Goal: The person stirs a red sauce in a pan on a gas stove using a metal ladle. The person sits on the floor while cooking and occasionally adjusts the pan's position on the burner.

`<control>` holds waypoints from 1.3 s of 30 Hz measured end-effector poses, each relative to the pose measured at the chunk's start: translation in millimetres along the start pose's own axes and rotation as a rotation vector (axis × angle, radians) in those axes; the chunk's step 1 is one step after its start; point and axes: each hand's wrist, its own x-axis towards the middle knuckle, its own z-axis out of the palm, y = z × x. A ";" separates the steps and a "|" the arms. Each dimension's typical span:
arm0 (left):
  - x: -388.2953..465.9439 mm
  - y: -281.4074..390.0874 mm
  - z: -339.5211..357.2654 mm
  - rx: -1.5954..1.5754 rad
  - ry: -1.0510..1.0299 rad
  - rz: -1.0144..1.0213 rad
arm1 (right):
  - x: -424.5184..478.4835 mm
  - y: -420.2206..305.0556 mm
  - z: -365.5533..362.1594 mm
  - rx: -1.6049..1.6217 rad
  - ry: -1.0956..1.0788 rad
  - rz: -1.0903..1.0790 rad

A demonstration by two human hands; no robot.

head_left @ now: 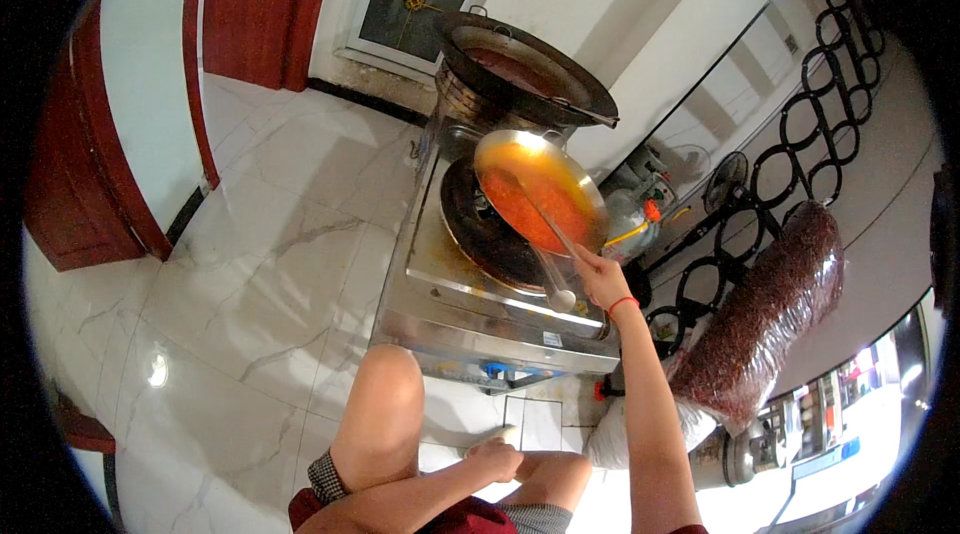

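My right hand (600, 279), with a red string at the wrist, is shut on the handle of a metal ladle or spatula (550, 220). The utensil's far end lies in the orange-red sauce (529, 211) in a steel wok (592, 189). The wok is tilted over a black burner ring (469, 234) on a steel stove (427, 264); its own handle (555, 282) points towards me, unheld. My left hand (499, 461) rests by my knee, its fingers curled; whether it holds anything cannot be told.
A large dark wok (517, 76) stands behind the stove with a long-handled utensil across its rim. To the right are a gas cylinder (626, 219) with a yellow hose, a fan (726, 177), a black ring-patterned metal rack (795, 121) and a plastic-wrapped sack of dark red contents (772, 316).
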 end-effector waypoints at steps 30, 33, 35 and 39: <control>-15.5 16.4 -28.6 0.036 -0.146 0.008 | -26.1 -48.6 -101.1 -0.585 -0.104 -0.052; -25.0 19.2 -40.1 0.049 -0.137 0.000 | -9.3 -42.7 -75.8 -0.614 -0.022 -0.066; -27.4 19.3 -44.0 0.038 -0.158 -0.004 | -3.1 -45.4 -59.1 -0.582 0.009 -0.047; -16.3 11.5 -31.8 0.087 -0.154 0.061 | 24.2 -24.5 -31.9 -0.556 0.094 -0.075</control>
